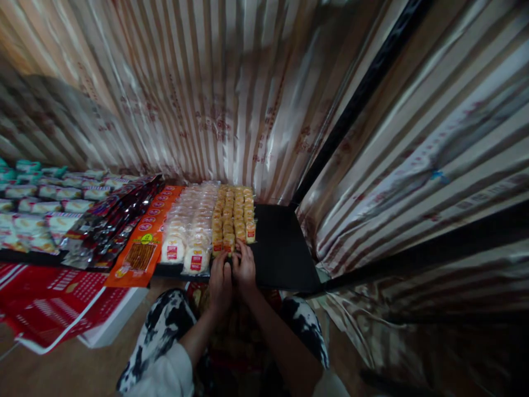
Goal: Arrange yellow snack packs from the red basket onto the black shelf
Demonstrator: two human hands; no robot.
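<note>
Pinching one small yellow pastry packet (pixel 228 246) together, left hand (pixel 220 284) and right hand (pixel 244 271) sat touching, packet just beyond fingertips, front of yellow rows (pixel 233 212).

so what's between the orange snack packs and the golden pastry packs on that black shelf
In the head view, rows of white round cakes in clear wrappers lie between the orange snack packs and the golden pastry packs.

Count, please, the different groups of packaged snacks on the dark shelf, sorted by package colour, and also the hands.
Rows of small yellow-orange wrapped cakes: 1 group
Clear bags of round white cakes: 1 group
Flat orange packets: 1 group
Glossy black-red packets: 1 group
White-green bags: 1 group
Hands, left hand and right hand: 2
Total: 5 groups, 2 hands
</note>
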